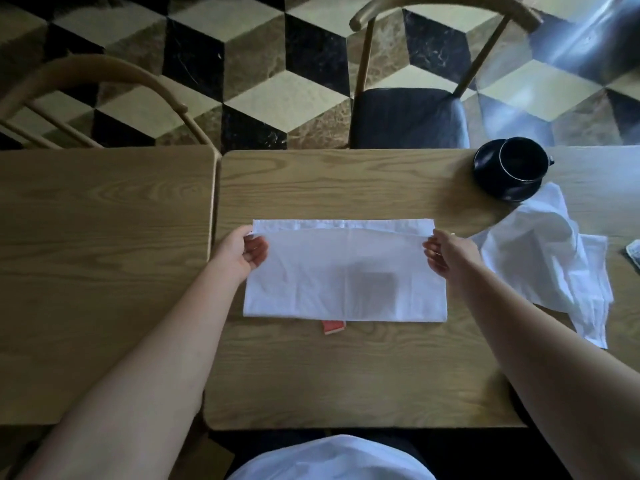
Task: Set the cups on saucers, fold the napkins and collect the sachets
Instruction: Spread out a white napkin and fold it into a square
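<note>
A white napkin [343,271] lies folded over on the wooden table [346,375], its upper layer stopping just short of the far edge. My left hand [244,252] pinches the upper layer's left corner and my right hand [446,252] pinches its right corner. A red sachet [333,326] pokes out from under the napkin's near edge, and a dark square shape shows through the cloth. A black cup [523,161] sits on a black saucer [491,181] at the far right. A second, crumpled white napkin [554,258] lies to the right.
A second wooden table [104,271] adjoins on the left with a narrow gap. Two wooden chairs stand beyond the far edge, one with a dark seat [408,119]. A small pale packet [633,251] shows at the right frame edge.
</note>
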`<state>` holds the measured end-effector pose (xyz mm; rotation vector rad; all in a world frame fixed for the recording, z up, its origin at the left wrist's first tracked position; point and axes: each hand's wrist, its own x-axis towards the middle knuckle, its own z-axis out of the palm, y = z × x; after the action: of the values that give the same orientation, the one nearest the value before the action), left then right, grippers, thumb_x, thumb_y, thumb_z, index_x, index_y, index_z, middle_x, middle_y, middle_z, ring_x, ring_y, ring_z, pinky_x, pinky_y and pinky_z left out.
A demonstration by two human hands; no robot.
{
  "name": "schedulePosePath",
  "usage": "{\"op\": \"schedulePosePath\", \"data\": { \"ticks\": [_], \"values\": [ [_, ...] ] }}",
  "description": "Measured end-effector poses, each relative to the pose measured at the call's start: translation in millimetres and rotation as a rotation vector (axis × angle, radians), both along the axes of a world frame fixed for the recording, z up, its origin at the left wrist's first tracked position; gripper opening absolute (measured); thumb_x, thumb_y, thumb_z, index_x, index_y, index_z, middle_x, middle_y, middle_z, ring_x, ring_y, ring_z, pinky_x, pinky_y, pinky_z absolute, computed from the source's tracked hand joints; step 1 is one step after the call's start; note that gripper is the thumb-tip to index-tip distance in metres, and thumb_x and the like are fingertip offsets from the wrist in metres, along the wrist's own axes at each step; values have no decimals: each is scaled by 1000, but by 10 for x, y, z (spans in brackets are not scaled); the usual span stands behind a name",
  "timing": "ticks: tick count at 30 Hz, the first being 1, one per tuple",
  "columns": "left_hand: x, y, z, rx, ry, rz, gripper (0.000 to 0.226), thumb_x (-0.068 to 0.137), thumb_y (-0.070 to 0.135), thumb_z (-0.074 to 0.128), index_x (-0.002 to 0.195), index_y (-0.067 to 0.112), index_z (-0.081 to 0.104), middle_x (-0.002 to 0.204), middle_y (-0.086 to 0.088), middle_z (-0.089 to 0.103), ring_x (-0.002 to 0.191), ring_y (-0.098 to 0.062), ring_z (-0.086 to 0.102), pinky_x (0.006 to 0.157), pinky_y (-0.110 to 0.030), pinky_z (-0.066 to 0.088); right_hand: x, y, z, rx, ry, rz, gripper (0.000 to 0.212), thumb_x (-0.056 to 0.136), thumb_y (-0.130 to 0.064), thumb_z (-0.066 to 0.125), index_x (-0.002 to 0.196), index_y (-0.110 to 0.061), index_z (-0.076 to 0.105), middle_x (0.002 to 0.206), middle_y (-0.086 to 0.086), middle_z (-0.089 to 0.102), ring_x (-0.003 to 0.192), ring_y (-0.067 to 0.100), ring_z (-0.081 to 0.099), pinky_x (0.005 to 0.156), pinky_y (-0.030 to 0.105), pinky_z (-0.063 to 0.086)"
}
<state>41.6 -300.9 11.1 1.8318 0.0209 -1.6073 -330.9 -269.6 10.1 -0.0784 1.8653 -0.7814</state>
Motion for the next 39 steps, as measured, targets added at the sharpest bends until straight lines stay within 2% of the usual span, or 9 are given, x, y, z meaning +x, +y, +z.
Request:
{"op": "schedulePosePath", "data": {
  "ticks": [4,10,16,18,20,24,30,34,39],
  "values": [
    [22,-157,-141,49,11,-26,29,98,21,51,70,11,51,46,-1,66,39,-11,65,44,-21,55,10,-173,-126,41,18,-1,21,97,-26,56,78,-17,59,62,-2,60,50,10,50,48,16,41],
    [51,-298,-319,104,-69,-131,22,97,24,54,79,13,50,48,1,68,39,-8,65,37,-20,51,-40,-291,-334,79,8,0,28,97,-20,52,70,-21,48,57,-1,47,42,10,38,47,18,27],
    [32,-435,-372,22,-103,-127,25,93,33,59,76,14,55,57,-3,71,47,-13,69,42,-20,52,-44,-307,-397,5,55,5,26,96,-31,58,74,-19,51,63,2,49,47,12,43,47,19,31],
    [22,-424,-409,-21,-260,-175,18,84,30,61,74,15,58,66,-8,70,50,-16,67,45,-20,51,-64,-268,-423,-6,263,141,33,92,-35,60,73,-9,58,69,6,54,55,16,49,53,24,37],
    [22,-332,-452,-71,-511,-277,14,73,32,62,74,19,59,71,-4,68,59,-20,65,54,-26,51,-104,-180,-451,40,504,276,33,87,-38,61,93,-7,67,86,4,64,76,17,56,69,27,38],
    [-15,-86,-464,-86,-807,-469,16,73,35,66,83,24,63,75,11,66,74,-17,67,70,-33,55,-147,23,-506,76,664,395,41,84,-35,64,118,-11,62,111,5,65,104,23,58,85,30,45],
    [-45,-16,-470,-42,-847,-526,23,80,30,73,93,12,67,84,0,69,81,-23,65,75,-35,54,-196,77,-565,95,570,437,26,87,-39,66,97,-15,64,89,-3,65,85,18,61,63,27,40],
    [-22,64,-485,-108,-840,-511,16,85,27,69,88,11,67,73,6,63,74,-19,61,59,-27,43,-196,13,-557,43,590,449,24,88,-40,67,94,-17,63,85,-5,63,85,19,61,72,30,42],
    [9,-9,-521,-255,-863,-596,35,87,26,67,122,25,61,77,7,54,65,-7,53,61,-21,40,-201,-68,-492,-39,622,424,20,89,-36,67,97,-19,63,88,-6,63,84,14,58,68,25,40]
  ]
}}
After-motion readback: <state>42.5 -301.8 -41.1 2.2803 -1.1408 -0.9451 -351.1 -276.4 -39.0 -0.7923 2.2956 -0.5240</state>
